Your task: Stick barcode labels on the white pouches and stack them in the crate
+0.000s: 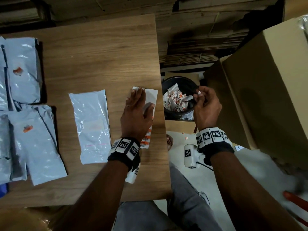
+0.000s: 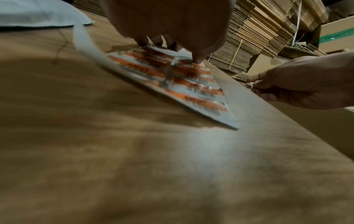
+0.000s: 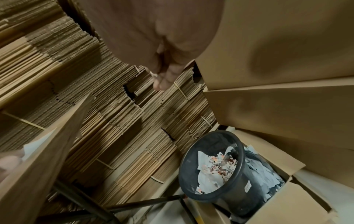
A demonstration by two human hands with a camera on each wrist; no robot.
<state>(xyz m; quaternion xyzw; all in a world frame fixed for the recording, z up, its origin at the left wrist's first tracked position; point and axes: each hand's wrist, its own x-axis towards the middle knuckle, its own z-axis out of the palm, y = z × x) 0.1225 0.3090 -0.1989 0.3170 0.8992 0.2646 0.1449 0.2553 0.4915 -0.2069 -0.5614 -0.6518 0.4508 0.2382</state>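
A: Step in hand?
B: Looks like label prep, not sticking yet. Left hand [image 1: 138,112] flat on the label sheet [image 1: 150,97], fingers straight, pinning it to the desk [image 1: 100,52] near the right edge. Nothing gripped there.
A: Right side?
B: Right hand [image 1: 205,105] off the desk, over the black bin [image 1: 168,105]. Thumb and fingertips pinched on a small white scrap [image 1: 199,92]. Grip closed tight on it, other fingers curled.
A: Label or waste?
B: Can't say for sure, too small and blurred in the wrist view. Bin full of similar shreds, so probably backing waste about to drop. Could equally be a peeled label.
A: Pouch status?
B: One white pouch [image 1: 90,124] lying flat on the desk, just left of the sheet, apart from both hands. No orange label visible on it, so likely the next to be stuck. Labelled pouches [image 1: 23,70] piled at the far left edge, orange marks showing.
A: Crate?
B: Not clearly identified. Dark edging under the left piles, possibly it. Big cardboard box [image 1: 266,80] on the right, contents hidden.
A: Next move?
B: If waste: release over the bin, back to the sheet, peel one label off with the left keeping the sheet pinned. Then carry across to the pouch, lay flat, press down smooth. Pouch film slick and crinkled, so needs firm rub to avoid bubbles.
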